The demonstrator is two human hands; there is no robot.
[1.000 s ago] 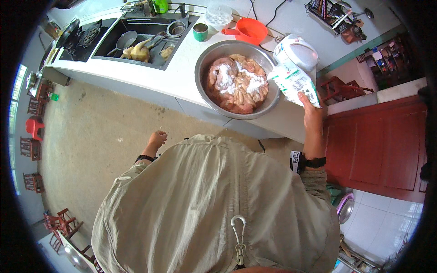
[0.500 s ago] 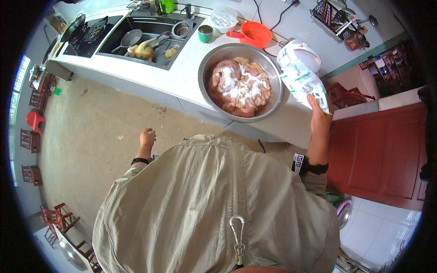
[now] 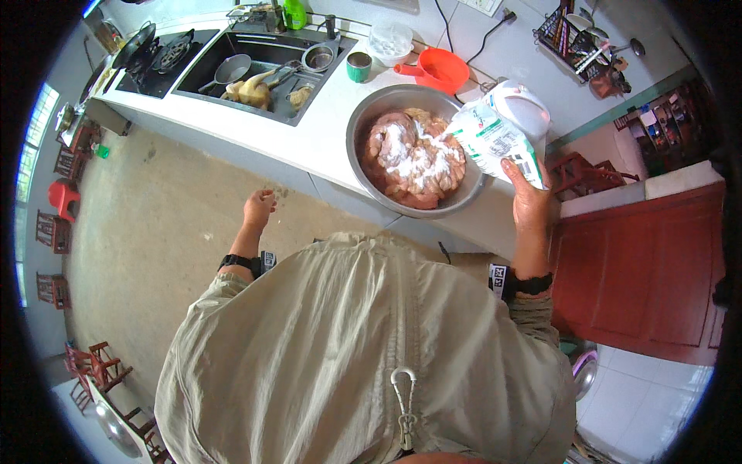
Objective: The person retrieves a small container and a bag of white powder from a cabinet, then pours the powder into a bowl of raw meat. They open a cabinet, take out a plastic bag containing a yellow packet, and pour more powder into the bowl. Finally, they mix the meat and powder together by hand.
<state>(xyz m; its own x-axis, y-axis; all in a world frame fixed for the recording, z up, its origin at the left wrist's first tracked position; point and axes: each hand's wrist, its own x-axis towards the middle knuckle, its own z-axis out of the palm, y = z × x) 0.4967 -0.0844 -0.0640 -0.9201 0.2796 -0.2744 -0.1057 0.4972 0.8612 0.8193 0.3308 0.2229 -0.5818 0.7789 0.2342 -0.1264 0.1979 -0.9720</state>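
Observation:
My right hand (image 3: 530,195) grips the bottom end of a white and green plastic bag (image 3: 498,143). The bag leans to the left, its top end over the right rim of a large metal basin (image 3: 357,158). Raw meat (image 3: 410,189) fills much of the basin, with white powder (image 3: 421,161) scattered in patches over it. Whether powder is falling from the bag, I cannot make out. My left hand (image 3: 260,207) hangs in front of the counter, away from the basin, its fingers curled with nothing visible in them.
A red dipper (image 3: 443,71), a green cup (image 3: 359,68) and a white tub (image 3: 522,108) stand around the basin on the counter (image 3: 255,131). Left of them, the sink (image 3: 224,100) holds a plucked bird (image 3: 251,91) and a pan. A dark red door (image 3: 641,271) is at the right.
The bag has moved left, from beside the basin to over its rim, with my right hand. My left hand has risen toward the counter. The view has shifted slightly.

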